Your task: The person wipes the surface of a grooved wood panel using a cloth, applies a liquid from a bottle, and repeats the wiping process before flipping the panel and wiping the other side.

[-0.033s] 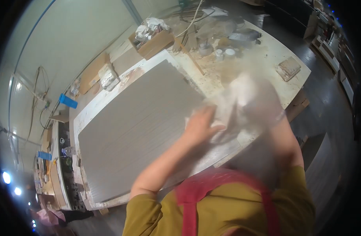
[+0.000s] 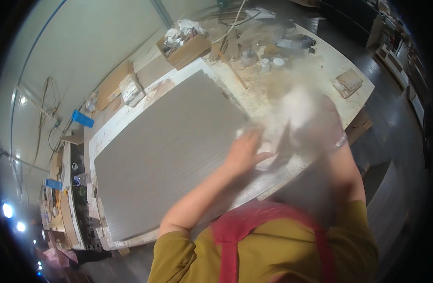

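A crumpled white cloth [image 2: 292,111] lies over the right-hand end of a large grey panel [image 2: 164,155] with fine streaks along it. My left hand [image 2: 245,148] is at the panel's right end, its fingers closed on the near left part of the cloth and the thumb out to the side. At the cloth's right side is my right hand [image 2: 321,123], badly smeared by motion. Its fingers cannot be made out. A pale band [image 2: 340,141] circles the right wrist. The cloth's upper part is blurred too, with a whitish haze around it.
The panel rests on a stained white worktable [image 2: 329,61]. Along its far side are a cardboard box [image 2: 188,55] of crumpled wrapping, a wrapped block [image 2: 130,89], a wooden stick [image 2: 233,70] and white jars [image 2: 278,62]. A folded pad [image 2: 348,84] lies far right. Another person's pink garment [image 2: 61,258] shows lower left.
My left hand has shifted slightly to the right. The smeared right hand and the cloth have also moved a little; the panel stays where it was.
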The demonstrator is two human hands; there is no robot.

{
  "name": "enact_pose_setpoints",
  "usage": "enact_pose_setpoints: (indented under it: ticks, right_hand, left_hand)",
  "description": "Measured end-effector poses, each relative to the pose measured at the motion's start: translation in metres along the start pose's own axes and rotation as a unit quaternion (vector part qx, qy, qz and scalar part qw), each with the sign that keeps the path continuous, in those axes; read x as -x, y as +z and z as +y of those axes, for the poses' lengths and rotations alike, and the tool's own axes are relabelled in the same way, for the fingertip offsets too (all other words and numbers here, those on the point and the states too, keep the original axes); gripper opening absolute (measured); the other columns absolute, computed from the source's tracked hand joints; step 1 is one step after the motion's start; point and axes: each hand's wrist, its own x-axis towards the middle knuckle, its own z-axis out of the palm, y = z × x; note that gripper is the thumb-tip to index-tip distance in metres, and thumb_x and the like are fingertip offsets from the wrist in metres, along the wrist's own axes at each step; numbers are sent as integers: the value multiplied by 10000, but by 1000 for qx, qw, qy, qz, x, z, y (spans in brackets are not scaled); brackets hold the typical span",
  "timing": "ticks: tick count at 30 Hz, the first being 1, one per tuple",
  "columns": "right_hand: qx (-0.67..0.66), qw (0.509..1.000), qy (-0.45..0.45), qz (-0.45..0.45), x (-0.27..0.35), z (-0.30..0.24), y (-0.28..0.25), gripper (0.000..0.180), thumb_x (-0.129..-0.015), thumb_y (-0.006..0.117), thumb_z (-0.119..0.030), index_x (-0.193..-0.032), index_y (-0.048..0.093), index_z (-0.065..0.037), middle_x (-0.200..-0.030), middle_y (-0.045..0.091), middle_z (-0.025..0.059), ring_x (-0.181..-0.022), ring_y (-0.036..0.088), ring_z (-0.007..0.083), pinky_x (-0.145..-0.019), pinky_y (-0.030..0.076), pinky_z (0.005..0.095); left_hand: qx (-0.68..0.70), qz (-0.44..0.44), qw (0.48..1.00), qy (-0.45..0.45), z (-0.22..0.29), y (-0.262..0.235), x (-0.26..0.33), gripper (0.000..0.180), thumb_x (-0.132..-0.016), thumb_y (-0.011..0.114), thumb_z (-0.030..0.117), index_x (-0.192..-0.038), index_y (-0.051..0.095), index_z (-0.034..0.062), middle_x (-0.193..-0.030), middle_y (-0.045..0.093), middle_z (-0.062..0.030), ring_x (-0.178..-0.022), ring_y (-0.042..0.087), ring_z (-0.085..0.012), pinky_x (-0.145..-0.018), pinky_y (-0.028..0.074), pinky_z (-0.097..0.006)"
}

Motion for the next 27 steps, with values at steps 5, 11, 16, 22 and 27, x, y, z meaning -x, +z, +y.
enact_pose_setpoints:
  ticks: [5,11,16,22,27]
  right_hand:
    - [-152,986,19,58,33,-38,-31,369,-898,501,-240,-1173,541,1,-1145,595,161,-1073,567,276,-973,425,423]
    - [733,659,62,157,78,-43,-99,600,-817,653,-327,-1311,447,-56,-1288,506,102,-1200,464,247,-974,394,369]
    - [469,882,23,-24,56,5,-72,757,-738,742,-335,-1343,395,-42,-1306,461,87,-1224,401,194,-946,404,328]
    - [282,946,124,102,81,-34,-52,225,-825,615,-145,-963,621,34,-855,651,45,-747,602,112,-698,478,243]
    - [229,951,-83,190,72,-56,-25,248,-886,575,-199,-997,590,22,-914,643,51,-795,615,122,-747,486,255]
  left_hand:
    - [451,-177,838,-252,-44,-21,-13,322,-910,545,181,-1175,504,4,-1037,637,-101,-850,639,-213,-764,526,-308]
    - [604,-194,697,-334,-22,-83,-76,239,-913,544,183,-1067,564,1,-963,643,-106,-821,643,-154,-752,544,-274]
    - [605,-300,712,-191,54,-58,-114,214,-899,588,250,-962,626,49,-854,628,3,-722,572,-73,-630,470,-215]
    - [211,-121,960,-142,-14,-43,-85,206,-872,567,207,-926,625,17,-847,622,-88,-790,567,-145,-709,457,-272]
    - [311,-72,930,-182,-10,16,-31,398,-920,536,301,-1215,472,40,-1175,525,-149,-981,546,-212,-835,458,-338]
